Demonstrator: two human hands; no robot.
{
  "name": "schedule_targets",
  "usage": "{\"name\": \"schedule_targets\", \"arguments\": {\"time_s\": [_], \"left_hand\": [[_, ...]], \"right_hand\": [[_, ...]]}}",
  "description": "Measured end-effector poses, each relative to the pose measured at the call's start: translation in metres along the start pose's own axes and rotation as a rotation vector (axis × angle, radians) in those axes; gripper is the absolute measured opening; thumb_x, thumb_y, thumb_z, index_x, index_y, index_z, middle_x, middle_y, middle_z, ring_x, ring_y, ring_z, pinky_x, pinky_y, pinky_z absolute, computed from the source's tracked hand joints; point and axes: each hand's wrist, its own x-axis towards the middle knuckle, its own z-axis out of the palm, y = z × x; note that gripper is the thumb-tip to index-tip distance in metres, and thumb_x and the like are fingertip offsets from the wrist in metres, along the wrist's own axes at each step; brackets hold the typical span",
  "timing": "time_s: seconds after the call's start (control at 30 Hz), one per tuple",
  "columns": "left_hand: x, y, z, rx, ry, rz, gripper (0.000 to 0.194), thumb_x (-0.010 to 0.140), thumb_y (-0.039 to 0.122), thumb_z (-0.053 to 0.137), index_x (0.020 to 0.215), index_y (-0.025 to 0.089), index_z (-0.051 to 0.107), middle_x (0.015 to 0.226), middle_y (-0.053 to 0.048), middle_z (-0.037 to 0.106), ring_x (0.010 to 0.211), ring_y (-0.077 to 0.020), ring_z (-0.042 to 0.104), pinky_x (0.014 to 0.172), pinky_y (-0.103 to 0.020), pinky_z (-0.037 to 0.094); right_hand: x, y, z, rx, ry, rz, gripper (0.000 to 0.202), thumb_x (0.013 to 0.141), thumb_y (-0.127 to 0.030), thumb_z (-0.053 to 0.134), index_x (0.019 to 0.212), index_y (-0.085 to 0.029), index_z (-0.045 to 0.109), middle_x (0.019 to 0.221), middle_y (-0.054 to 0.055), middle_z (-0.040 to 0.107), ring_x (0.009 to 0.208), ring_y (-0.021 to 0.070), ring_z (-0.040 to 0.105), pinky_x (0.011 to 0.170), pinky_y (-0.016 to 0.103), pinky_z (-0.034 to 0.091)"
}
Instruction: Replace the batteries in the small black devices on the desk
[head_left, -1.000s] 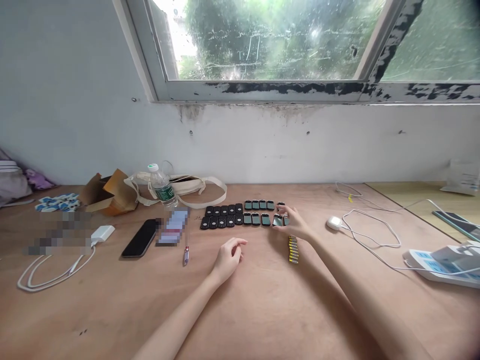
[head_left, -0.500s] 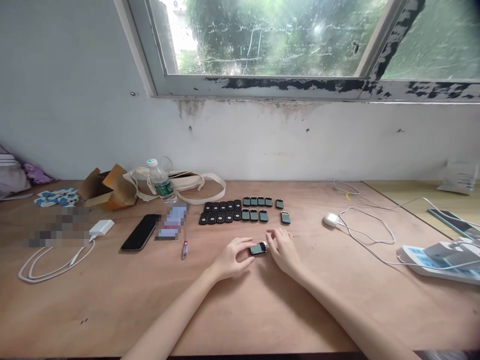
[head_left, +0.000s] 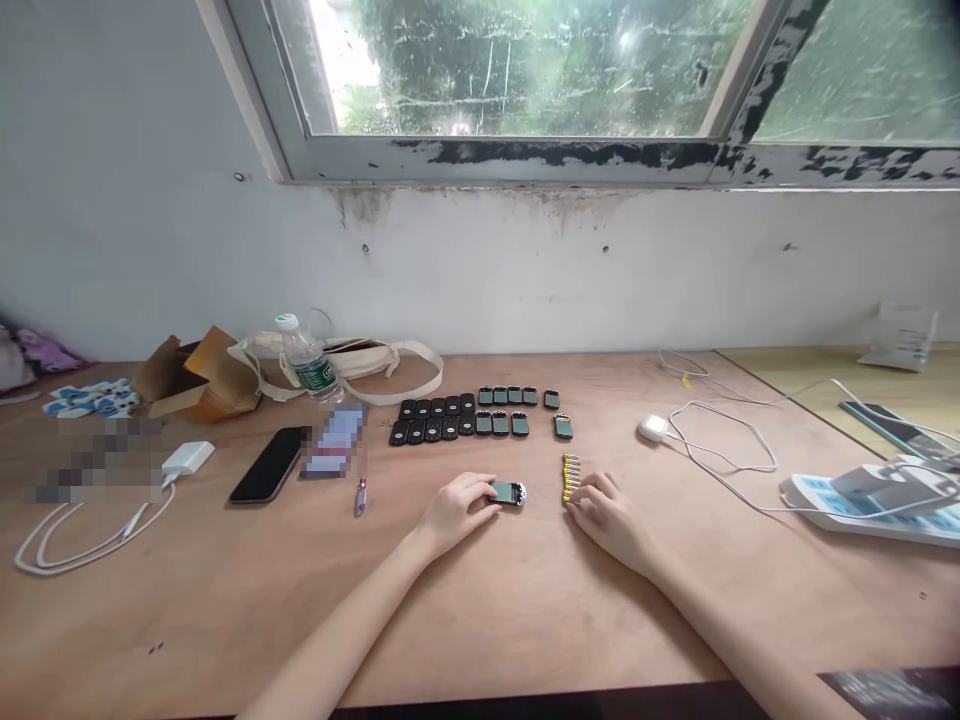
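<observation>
My left hand [head_left: 459,515] grips the left end of a small black module with a grey-green screen [head_left: 507,493] between thumb and fingers. The module lies level at the tabletop, its white, rounded end pointing right. To its right runs a short column of small yellow-and-silver pieces [head_left: 571,470], packed side by side. My right hand [head_left: 611,520] has its fingers bent together at the near end of that column. Its fingertips touch the pieces there; whether one is between them is hidden. Behind are similar screen modules [head_left: 500,424] in two rows, beside black oval covers [head_left: 433,430].
A red-and-clear screwdriver [head_left: 361,497] lies left of my hands, near a black phone [head_left: 270,466]. Further back stand a water bottle [head_left: 311,368], a cardboard box [head_left: 202,375] and a cream bag [head_left: 367,355]. A white cable [head_left: 720,470] and power strip [head_left: 862,515] are on the right.
My right hand has moved right, from beside the module to the yellow-and-silver pieces, which now show. My left hand has closed on the module, which was by its open fingers. The view has shifted slightly.
</observation>
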Motion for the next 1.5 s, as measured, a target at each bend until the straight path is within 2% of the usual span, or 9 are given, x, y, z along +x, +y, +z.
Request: {"name": "schedule_targets", "arguments": {"time_s": [0.2,0.4,0.47,0.57,0.7,0.83,1.0,1.17,1.5], "left_hand": [[0.002,0.006,-0.001,0.067,-0.016,0.042,0.013,0.082,0.023,0.061,0.095,0.022,0.063,0.117,-0.006,0.063,0.110,-0.0206,0.058,0.092,-0.034,0.049],[0.006,0.010,0.000,0.091,-0.072,0.132,0.017,0.089,0.020,0.052,0.103,0.023,0.060,0.117,-0.004,0.064,0.110,-0.0191,0.057,0.094,-0.035,0.047],[0.006,0.009,0.001,0.094,-0.073,0.132,0.017,0.090,0.020,0.050,0.103,0.023,0.061,0.113,-0.004,0.065,0.106,-0.0187,0.058,0.093,-0.035,0.048],[0.004,0.006,-0.001,0.085,-0.068,0.108,0.018,0.091,0.020,0.049,0.104,0.023,0.061,0.112,-0.004,0.065,0.103,-0.0184,0.058,0.090,-0.033,0.049],[0.000,0.000,-0.011,0.079,-0.062,0.095,0.017,0.090,0.019,0.050,0.099,0.023,0.063,0.112,-0.005,0.064,0.102,-0.0188,0.058,0.086,-0.032,0.050],[-0.001,-0.005,-0.018,0.085,-0.035,0.069,0.014,0.089,0.020,0.052,0.093,0.023,0.065,0.110,-0.005,0.064,0.100,-0.0191,0.058,0.085,-0.033,0.051],[0.000,-0.005,-0.017,0.081,-0.030,0.086,0.017,0.090,0.019,0.049,0.095,0.022,0.065,0.110,-0.006,0.064,0.098,-0.0191,0.058,0.085,-0.034,0.050],[0.001,-0.003,-0.016,0.091,-0.022,0.090,0.017,0.090,0.021,0.049,0.093,0.022,0.065,0.109,-0.006,0.064,0.097,-0.0193,0.058,0.084,-0.034,0.050],[0.001,-0.003,-0.012,0.126,-0.043,0.115,0.009,0.087,0.023,0.054,0.088,0.021,0.063,0.107,-0.006,0.064,0.096,-0.0195,0.059,0.082,-0.033,0.051]], "right_hand": [[0.002,-0.006,0.000,-0.004,-0.025,-0.010,0.012,0.089,-0.029,0.052,0.085,-0.022,0.060,0.091,0.007,0.057,0.085,0.0212,0.052,0.077,0.037,0.046],[0.003,-0.021,0.009,0.179,-0.065,0.006,0.018,0.092,-0.030,0.047,0.085,-0.023,0.062,0.083,0.006,0.062,0.081,0.0211,0.053,0.074,0.036,0.047],[0.008,-0.030,0.016,0.295,-0.023,0.093,0.020,0.092,-0.034,0.047,0.089,-0.023,0.063,0.083,0.006,0.062,0.079,0.0202,0.054,0.072,0.035,0.047],[0.025,-0.046,0.028,0.545,0.011,0.334,0.027,0.089,-0.042,0.049,0.097,-0.021,0.065,0.086,0.007,0.062,0.072,0.0180,0.057,0.065,0.032,0.048],[0.053,-0.063,0.043,0.970,-0.084,0.587,0.038,0.081,-0.050,0.057,0.099,-0.018,0.067,0.073,0.004,0.064,0.062,0.0164,0.057,0.061,0.030,0.046],[0.065,-0.067,0.055,1.230,-0.084,0.663,0.038,0.075,-0.048,0.064,0.096,-0.016,0.067,0.067,0.001,0.063,0.061,0.0142,0.055,0.063,0.028,0.044],[0.062,-0.060,0.061,1.461,-0.050,0.758,0.038,0.071,-0.044,0.071,0.098,-0.018,0.063,0.072,0.001,0.064,0.067,0.0139,0.059,0.069,0.029,0.047],[0.061,-0.058,0.058,1.550,-0.045,0.784,0.043,0.068,-0.041,0.075,0.102,-0.018,0.062,0.082,0.003,0.065,0.072,0.0150,0.064,0.078,0.033,0.050],[0.062,-0.062,0.056,1.473,-0.026,0.840,0.041,0.066,-0.042,0.075,0.095,-0.016,0.062,0.078,0.004,0.067,0.067,0.0151,0.065,0.074,0.034,0.053]]}}
